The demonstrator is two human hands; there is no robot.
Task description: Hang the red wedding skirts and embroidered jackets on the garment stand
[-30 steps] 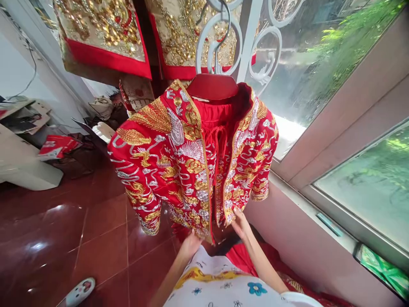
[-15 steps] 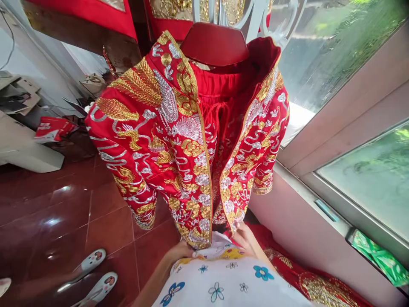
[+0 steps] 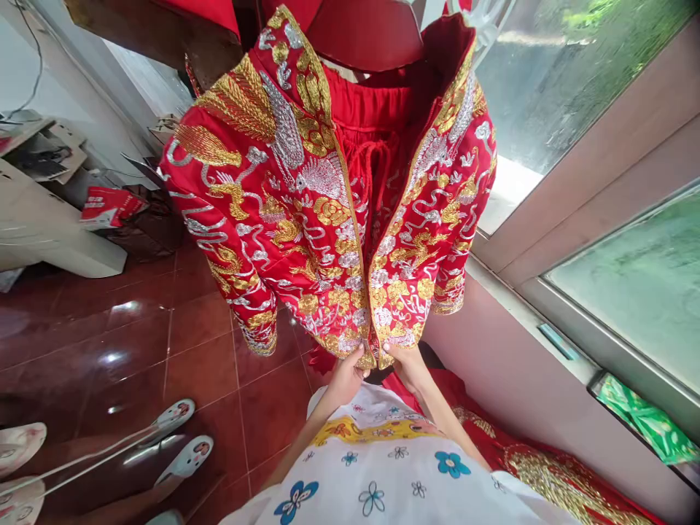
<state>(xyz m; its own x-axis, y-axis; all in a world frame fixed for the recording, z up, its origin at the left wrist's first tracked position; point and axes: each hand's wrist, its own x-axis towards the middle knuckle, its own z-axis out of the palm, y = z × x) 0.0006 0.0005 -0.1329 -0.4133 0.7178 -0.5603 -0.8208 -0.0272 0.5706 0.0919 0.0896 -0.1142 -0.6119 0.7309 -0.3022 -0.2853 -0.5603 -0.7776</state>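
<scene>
A red jacket [image 3: 322, 240] with gold and silver embroidery hangs on a dark red hanger [image 3: 366, 36], its front panels parted above and close together at the hem. My left hand [image 3: 350, 373] pinches the bottom corner of the left-hand panel, thumb on the outside. My right hand [image 3: 403, 364] grips the bottom corner of the other panel in the same way. Inside the jacket hangs a red garment [image 3: 377, 109] with a gathered waistband and a tied drawstring. Both sleeves hang free at the sides.
A window [image 3: 617, 284] with a sill runs along the right, with a green packet [image 3: 648, 419] on it. Gold-embroidered red fabric [image 3: 552, 474] lies below. Another person's slippered feet [image 3: 189, 456] are on the tiled floor [image 3: 131, 372] at left, near a red box [image 3: 109, 206].
My hands have drawn the two front hem corners together, and my left hand has come out from beneath the hem. The view has tilted down, so the jacket appears higher.
</scene>
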